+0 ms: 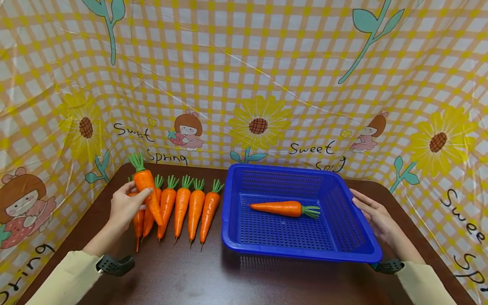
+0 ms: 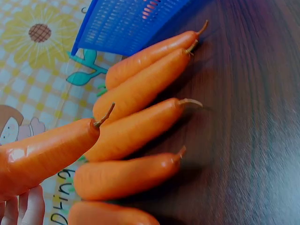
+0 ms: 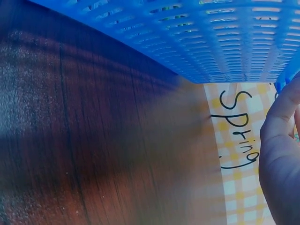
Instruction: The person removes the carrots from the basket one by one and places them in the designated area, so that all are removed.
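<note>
My left hand [image 1: 127, 203] pinches an orange carrot [image 1: 143, 180] with a green top, raised over the left end of a row of carrots. In the left wrist view, the held carrot [image 2: 51, 150] points its thin root tip up and to the right. Several more carrots, such as this one [image 1: 208, 216], lie side by side on the table, green tops toward the back. One carrot [image 1: 284, 208] lies inside a blue plastic basket [image 1: 305, 255]. At the basket's right rim, my right hand [image 1: 381, 220] holds the edge; some of its fingers are hidden.
The dark brown wooden table [image 1: 183, 275] carries the carrots and the basket. A yellow checked cloth [image 1: 289, 76] with flowers and lettering hangs behind and along both sides. The basket's left wall stands close to the rightmost carrot in the row.
</note>
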